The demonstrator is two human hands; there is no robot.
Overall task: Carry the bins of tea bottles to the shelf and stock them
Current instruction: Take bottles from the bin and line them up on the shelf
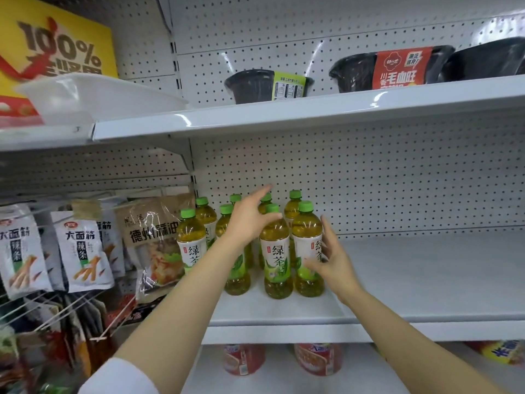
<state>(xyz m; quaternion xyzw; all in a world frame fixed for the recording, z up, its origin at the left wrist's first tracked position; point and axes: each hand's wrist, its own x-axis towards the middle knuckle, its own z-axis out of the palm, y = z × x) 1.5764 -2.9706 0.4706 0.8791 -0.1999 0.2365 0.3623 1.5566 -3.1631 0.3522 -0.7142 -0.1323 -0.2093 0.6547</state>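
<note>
We have a cluster of green-tea bottles (276, 251) standing upright at the left end of the middle shelf (412, 280), in rows running back toward the pegboard. Our left hand (250, 220) reaches in over the front row, fingers spread and loose, thumb resting against the neck of the front middle bottle; it is not clamped on anything. Our right hand (332, 260) lies open against the side of the front right bottle (308, 248), palm on the label, nudging rather than gripping. A white bin (93, 96) sits on the shelf above, to the left, and looks empty from here.

The risk, as we judge it, is tipping. The bottles stand close together, so a sideways push high on one neck could knock its neighbours over. The left forearm also crosses in front of the front left bottles and could sweep them off the edge as it draws back. Pushing low would be safer.
</note>
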